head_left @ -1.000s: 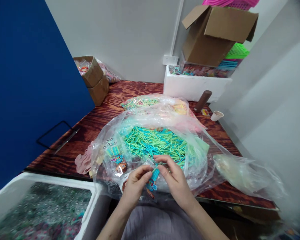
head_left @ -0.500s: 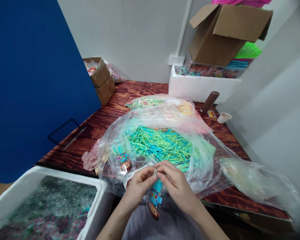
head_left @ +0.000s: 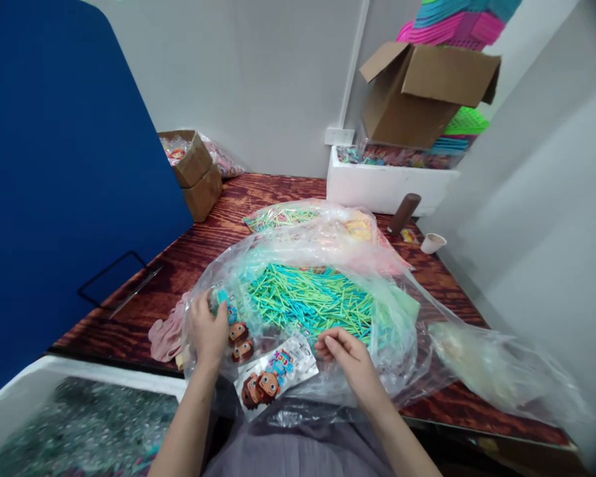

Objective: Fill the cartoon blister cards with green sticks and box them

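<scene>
My left hand (head_left: 208,329) rests at the left of the clear plastic sheet, thumb and fingers apart, beside small blue-lettered figures with brown cartoon heads (head_left: 240,341). Its fingers partly cover the upper ends of these pieces. My right hand (head_left: 346,354) hovers near the pile, fingers loosely bent, with no object visible in it. Between the hands lies a printed white packet (head_left: 278,374) showing two brown cartoon heads. Behind it, a heap of thin green and blue sticks (head_left: 312,298) sits in the opened clear plastic bag (head_left: 298,246).
A white foam box (head_left: 99,424) of glittery pieces stands at the lower left. Pink cloth-like material (head_left: 169,331) lies by the bag. At the back are a foam box (head_left: 387,189) under a cardboard box (head_left: 402,99), a brown cylinder (head_left: 404,213) and a paper cup (head_left: 432,243).
My hands have parted from their pinch over the blue figure. The left has moved up and left to the other figures; the right has drawn back to the right. The white packet is now uncovered.
</scene>
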A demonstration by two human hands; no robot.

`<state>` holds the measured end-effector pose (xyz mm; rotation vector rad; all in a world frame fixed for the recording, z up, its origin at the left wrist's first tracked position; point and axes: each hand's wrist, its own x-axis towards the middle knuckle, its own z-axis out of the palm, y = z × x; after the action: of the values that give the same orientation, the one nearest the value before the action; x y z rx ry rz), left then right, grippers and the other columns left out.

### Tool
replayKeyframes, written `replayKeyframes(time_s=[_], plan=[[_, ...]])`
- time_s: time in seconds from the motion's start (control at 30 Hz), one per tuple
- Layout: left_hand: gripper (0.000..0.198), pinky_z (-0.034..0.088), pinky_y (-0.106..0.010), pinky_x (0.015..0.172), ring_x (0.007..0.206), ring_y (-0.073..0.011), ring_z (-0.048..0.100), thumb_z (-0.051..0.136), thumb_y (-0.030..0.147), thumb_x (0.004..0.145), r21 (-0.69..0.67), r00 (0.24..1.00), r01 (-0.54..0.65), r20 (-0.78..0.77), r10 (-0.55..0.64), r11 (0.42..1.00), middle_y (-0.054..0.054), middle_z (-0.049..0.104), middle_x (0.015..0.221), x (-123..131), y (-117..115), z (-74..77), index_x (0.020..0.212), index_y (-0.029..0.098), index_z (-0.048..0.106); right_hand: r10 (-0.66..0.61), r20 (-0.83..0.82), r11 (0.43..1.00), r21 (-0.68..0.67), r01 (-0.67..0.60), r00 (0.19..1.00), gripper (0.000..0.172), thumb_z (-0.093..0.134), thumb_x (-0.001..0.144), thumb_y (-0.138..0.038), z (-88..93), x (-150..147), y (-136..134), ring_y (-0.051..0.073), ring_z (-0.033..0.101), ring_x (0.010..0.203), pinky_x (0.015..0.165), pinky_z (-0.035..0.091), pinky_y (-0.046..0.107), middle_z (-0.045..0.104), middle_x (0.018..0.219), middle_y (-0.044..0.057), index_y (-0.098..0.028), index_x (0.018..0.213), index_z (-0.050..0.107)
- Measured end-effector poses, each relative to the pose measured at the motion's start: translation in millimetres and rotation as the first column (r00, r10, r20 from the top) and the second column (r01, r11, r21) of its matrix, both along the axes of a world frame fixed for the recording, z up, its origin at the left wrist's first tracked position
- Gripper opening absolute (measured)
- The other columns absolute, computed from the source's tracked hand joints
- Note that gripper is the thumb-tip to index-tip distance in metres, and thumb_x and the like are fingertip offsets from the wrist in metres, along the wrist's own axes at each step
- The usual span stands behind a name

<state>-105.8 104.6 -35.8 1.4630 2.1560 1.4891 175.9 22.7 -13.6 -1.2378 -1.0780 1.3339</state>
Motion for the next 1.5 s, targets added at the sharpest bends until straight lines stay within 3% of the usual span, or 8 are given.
replayKeyframes(time_s=[0.17, 0.3, 0.37, 0.77, 0.97, 1.23, 1.4, 1.5], plan=[[0.064, 0.028, -0.052, 0.112, 0.137, -0.0347, 0.033, 0.052, 0.038, 0.087, 0.045, 0.971, -0.036, -0.234, 0.045, 0.998, -0.020, 0.039, 0.144, 9, -14, -10.1, 0.143, 0.013, 0.036, -0.044, 0.399, 0.976, 0.213, -0.046, 0.916, 0.022, 0.053, 0.090, -0.038, 1.4, 16, 56, 0.021, 0.061, 0.077, 0.075, 0.047, 0.033, 0.067, 0.079, 0.002, -0.022, 0.083, 0.066], [0.049, 0.028, -0.049, 0.113, 0.137, -0.0326, 0.035, 0.050, 0.040, 0.089, 0.066, 0.969, 0.025, -0.248, -0.008, 0.997, -0.017, 0.041, 0.143, 9, -26, -5.2, 0.132, 0.016, 0.050, -0.108, 0.927, 0.961, 0.189, -0.199, 0.359, 0.026, 0.040, 0.095, -0.021, 9.1, 6, 113, 0.023, 0.059, 0.099, 0.088, 0.044, 0.033, 0.068, 0.101, 0.009, -0.018, 0.098, 0.066], [0.042, 0.029, -0.049, 0.113, 0.135, -0.0316, 0.038, 0.050, 0.041, 0.090, 0.063, 0.974, 0.046, -0.227, -0.031, 0.997, -0.015, 0.044, 0.141, 9, -32, -4.5, 0.125, 0.019, 0.055, -0.093, 0.969, 0.965, 0.144, -0.218, 0.227, 0.027, 0.044, 0.093, -0.020, 10.2, -6, 136, 0.028, 0.054, 0.113, 0.094, 0.041, 0.038, 0.064, 0.117, 0.017, -0.013, 0.109, 0.064], [0.034, 0.057, -0.037, 0.087, 0.118, -0.0266, 0.057, 0.057, 0.044, 0.086, 0.040, 0.959, 0.213, 0.184, -0.217, 0.976, -0.008, 0.050, 0.137, 18, -49, 0.0, 0.111, 0.022, 0.063, 0.153, 0.987, 0.929, -0.163, -0.333, -0.057, 0.044, 0.051, 0.082, -0.008, 19.0, -43, 190, 0.035, 0.052, 0.126, 0.100, 0.041, 0.047, 0.053, 0.138, 0.022, -0.010, 0.125, 0.061], [0.034, 0.057, -0.038, 0.088, 0.106, -0.0234, 0.063, 0.058, 0.044, 0.086, 0.044, 0.935, 0.251, 0.249, -0.254, 0.967, -0.009, 0.051, 0.136, 13, -56, 3.1, 0.111, 0.022, 0.064, 0.181, 0.983, 0.924, -0.181, -0.338, -0.033, 0.035, 0.047, 0.084, -0.007, 23.2, -25, 179, 0.030, 0.065, 0.109, 0.088, 0.047, 0.035, 0.068, 0.118, 0.021, -0.010, 0.114, 0.066], [0.029, 0.054, -0.038, 0.088, 0.111, -0.0250, 0.060, 0.055, 0.043, 0.088, 0.043, 0.923, 0.330, 0.193, -0.332, 0.943, -0.009, 0.059, 0.125, 24, -67, 12.3, 0.104, 0.021, 0.066, 0.092, 0.980, 0.968, -0.046, -0.247, 0.178, 0.024, 0.044, 0.092, -0.021, 21.4, 28, 151, 0.025, 0.066, 0.094, 0.072, 0.042, 0.028, 0.072, 0.100, 0.014, -0.015, 0.108, 0.060], [0.028, 0.050, -0.038, 0.089, 0.110, -0.0258, 0.060, 0.058, 0.042, 0.086, 0.019, 0.801, 0.508, 0.357, -0.480, 0.861, -0.010, 0.065, 0.115, 67, -65, 17.6, 0.098, 0.020, 0.069, 0.074, 0.936, 0.971, 0.012, -0.240, 0.345, 0.019, 0.039, 0.092, -0.022, 19.5, 48, 127, 0.019, 0.063, 0.075, 0.064, 0.040, 0.026, 0.067, 0.077, 0.004, -0.019, 0.081, 0.054], [0.037, 0.050, -0.039, 0.089, 0.101, -0.0262, 0.065, 0.065, 0.046, 0.081, 0.014, 0.613, 0.614, 0.621, -0.488, 0.790, -0.011, 0.069, 0.109, 99, -53, 19.6, 0.106, 0.019, 0.068, 0.076, 0.832, 0.960, 0.087, -0.265, 0.550, 0.023, 0.042, 0.089, -0.027, 24.1, 55, 115, 0.016, 0.058, 0.068, 0.063, 0.039, 0.026, 0.061, 0.067, -0.001, -0.021, 0.068, 0.048]])
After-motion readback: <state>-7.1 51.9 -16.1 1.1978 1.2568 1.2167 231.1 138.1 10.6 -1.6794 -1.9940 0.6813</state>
